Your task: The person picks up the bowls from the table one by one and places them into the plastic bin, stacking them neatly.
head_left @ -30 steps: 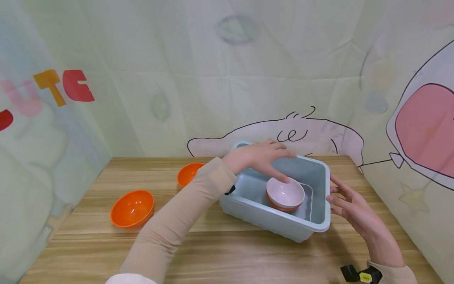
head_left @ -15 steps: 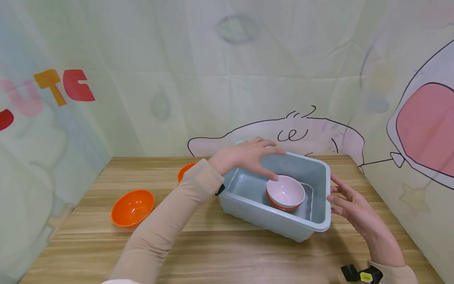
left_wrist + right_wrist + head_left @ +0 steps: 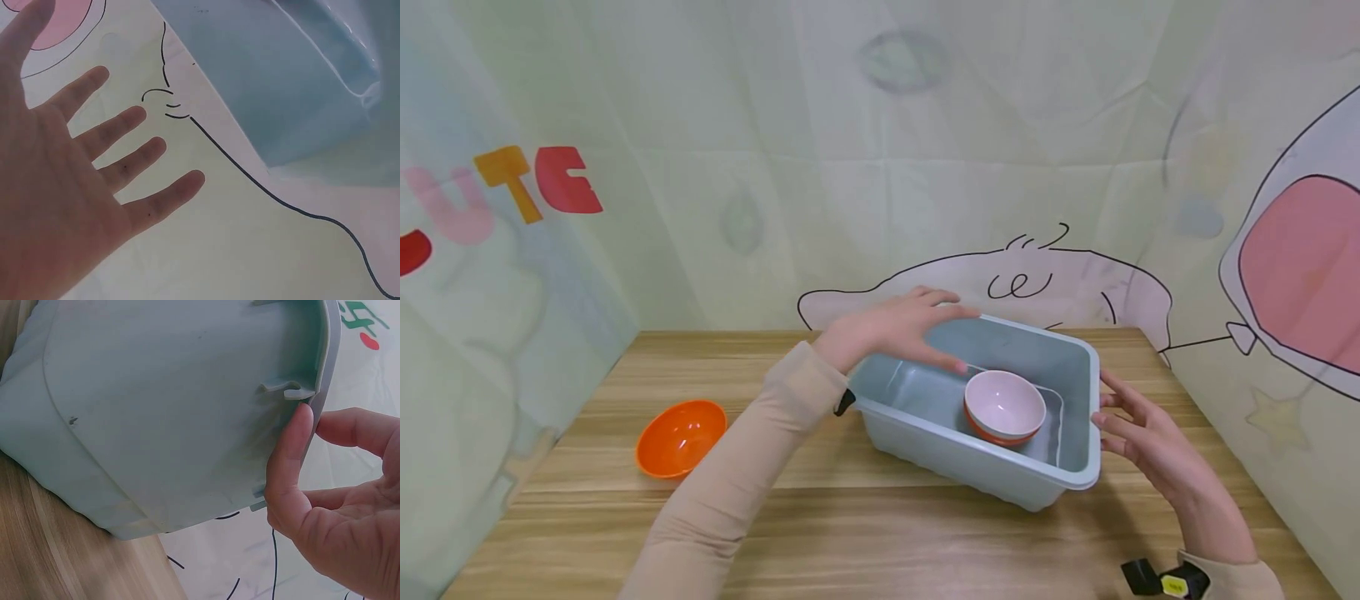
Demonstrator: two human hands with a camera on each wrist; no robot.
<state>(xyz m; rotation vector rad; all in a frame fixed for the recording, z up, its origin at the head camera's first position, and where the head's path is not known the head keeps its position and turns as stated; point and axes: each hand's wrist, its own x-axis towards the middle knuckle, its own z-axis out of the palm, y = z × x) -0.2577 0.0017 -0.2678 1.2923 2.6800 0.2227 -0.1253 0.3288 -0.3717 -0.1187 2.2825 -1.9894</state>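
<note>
In the head view, my left hand point(image 3: 898, 329) hovers over the far left part of a grey-blue plastic bin point(image 3: 955, 450), its fingers spread and holding nothing. The left wrist view shows the same spread fingers and bare palm. Inside the bin sits a pale pink bowl point(image 3: 1004, 404), stacked over an orange bowl point(image 3: 992, 435). My right hand point(image 3: 1150, 442) is at the bin's right end. In the right wrist view its thumb and fingers pinch the lip of the rim point(image 3: 325, 375) from outside.
Another orange bowl point(image 3: 681, 439) stands on the wooden table point(image 3: 820, 533) at the left. A printed cloth backdrop point(image 3: 715, 208) hangs behind and at both sides. A black band with a yellow tag point(image 3: 1174, 586) is on the right wrist.
My left hand has drawn left, away from the pink bowl, fingers still spread. A further orange bowl beside the bin is now hidden by my left arm. The right hand stays put.
</note>
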